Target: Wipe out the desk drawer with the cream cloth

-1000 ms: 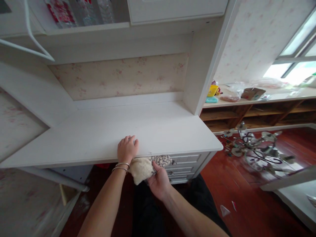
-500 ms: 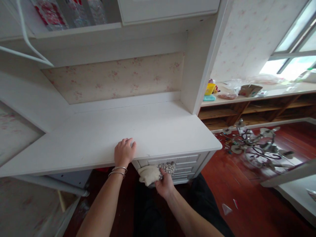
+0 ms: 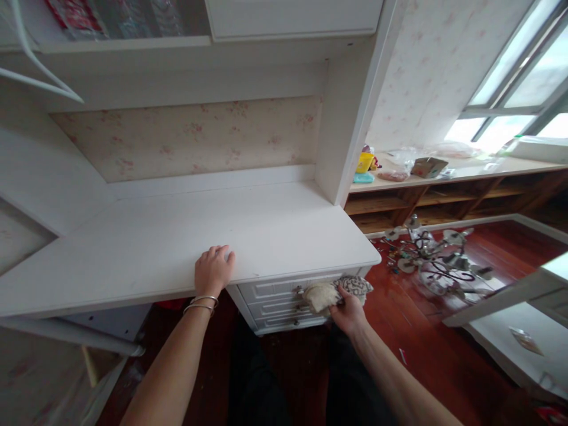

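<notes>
My left hand (image 3: 213, 269) rests on the white desk top (image 3: 266, 231) near its front edge, fingers laid out over the surface and holding nothing. Bunched in my right hand (image 3: 348, 307) is a cleaning cloth (image 3: 322, 296), cream on one part and dark-patterned on the other. The cloth is in front of the right part of the white drawers (image 3: 273, 290) under the desk top; whether it presses on them I cannot tell. Small round knobs (image 3: 298, 290) show beside the cloth on the drawer fronts.
A chandelier (image 3: 444, 260) lies on the red wooden floor (image 3: 386, 331) at the right. Behind it, a low shelf unit (image 3: 470, 177) carries a yellow container (image 3: 364, 162), a cardboard box (image 3: 428, 167) and plastic bags. A white cable (image 3: 39, 71) hangs at the upper left.
My right hand has moved the cloth rightward along the drawer fronts, uncovering their left part and the knobs. My left hand keeps its place on the desk; the view has shifted slightly right.
</notes>
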Motion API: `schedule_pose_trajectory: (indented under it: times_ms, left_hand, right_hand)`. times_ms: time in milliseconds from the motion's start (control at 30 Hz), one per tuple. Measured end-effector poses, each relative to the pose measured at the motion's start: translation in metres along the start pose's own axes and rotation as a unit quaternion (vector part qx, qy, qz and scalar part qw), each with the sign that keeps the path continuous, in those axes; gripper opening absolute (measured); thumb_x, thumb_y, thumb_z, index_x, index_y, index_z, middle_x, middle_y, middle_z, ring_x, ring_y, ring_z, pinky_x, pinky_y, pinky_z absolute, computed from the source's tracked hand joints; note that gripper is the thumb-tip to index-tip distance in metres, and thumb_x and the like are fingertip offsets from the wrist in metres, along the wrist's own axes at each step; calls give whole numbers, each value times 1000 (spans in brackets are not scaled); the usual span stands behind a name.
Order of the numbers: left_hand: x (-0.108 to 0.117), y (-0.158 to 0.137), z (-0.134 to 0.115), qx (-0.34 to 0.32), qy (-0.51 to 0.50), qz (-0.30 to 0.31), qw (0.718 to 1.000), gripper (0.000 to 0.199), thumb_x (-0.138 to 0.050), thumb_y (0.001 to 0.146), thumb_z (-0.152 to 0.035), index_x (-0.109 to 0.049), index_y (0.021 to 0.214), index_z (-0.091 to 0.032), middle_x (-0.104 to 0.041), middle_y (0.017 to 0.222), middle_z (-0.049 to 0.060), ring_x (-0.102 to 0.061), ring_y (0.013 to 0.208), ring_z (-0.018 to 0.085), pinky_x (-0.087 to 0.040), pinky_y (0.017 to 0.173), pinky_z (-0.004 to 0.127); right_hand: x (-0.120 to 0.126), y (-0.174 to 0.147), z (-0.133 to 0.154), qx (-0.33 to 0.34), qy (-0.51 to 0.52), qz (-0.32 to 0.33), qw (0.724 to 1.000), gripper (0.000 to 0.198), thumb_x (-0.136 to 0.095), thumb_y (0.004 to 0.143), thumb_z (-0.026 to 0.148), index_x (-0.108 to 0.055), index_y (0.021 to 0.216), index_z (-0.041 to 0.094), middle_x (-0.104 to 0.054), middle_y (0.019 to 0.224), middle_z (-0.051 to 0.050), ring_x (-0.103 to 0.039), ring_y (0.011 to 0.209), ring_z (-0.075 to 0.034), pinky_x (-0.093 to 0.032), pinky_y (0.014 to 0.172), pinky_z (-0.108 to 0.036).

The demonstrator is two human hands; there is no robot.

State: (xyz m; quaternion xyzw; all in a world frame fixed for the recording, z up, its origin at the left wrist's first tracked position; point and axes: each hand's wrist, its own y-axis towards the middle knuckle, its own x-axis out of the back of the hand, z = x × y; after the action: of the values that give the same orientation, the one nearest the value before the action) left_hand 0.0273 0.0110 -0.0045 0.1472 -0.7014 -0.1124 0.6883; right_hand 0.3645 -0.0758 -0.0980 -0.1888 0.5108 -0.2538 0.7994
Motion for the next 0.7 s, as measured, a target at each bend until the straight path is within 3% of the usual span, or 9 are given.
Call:
schedule_pose_trajectory:
  times_ms: [167, 300, 467, 700]
  left_hand:
    - [1, -1, -1, -1, -5, -2, 1000, 43, -38, 94, -43, -63, 123, -25, -62, 125, 8, -56, 107, 27, -42, 94, 40]
    - [-1, -1, -1, 3, -4, -5, 1000, 43, -38, 94, -43, -63, 123, -25, -62, 126, 8, -56, 108, 27, -42, 95, 40]
    - [-1, -2, -1, 2, -1, -11, 1000, 42, -38, 94, -42, -64, 123, -25, -62, 124, 8, -56, 107, 26, -42, 94, 39]
    - [1, -2, -2, -7, 7, -20, 1000, 41, -38, 94, -42, -64, 121, -24, -63, 123, 8, -57, 105, 26, -43, 92, 39]
  right_hand:
    - [-26, -26, 23, -7, 3, -28, 1000, 31, -42, 94, 6, -62, 118, 12, -73, 85, -5, -70, 69, -17, -60, 63, -27]
    - [-50, -53, 19, -1, 23, -19, 1000, 31, -43, 95, 7, -61, 121, 12, -73, 91, -6, -71, 76, -17, -61, 70, -28]
    - [-70, -76, -20, -61, 33, 6, 998, 35, -42, 95, 4, -58, 125, 10, -74, 96, -8, -72, 84, -18, -60, 79, -32]
    - [-94, -94, -90, -184, 22, 91, 978, 30, -44, 98, 17, -60, 122, 8, -74, 100, -11, -70, 95, -22, -58, 85, -36]
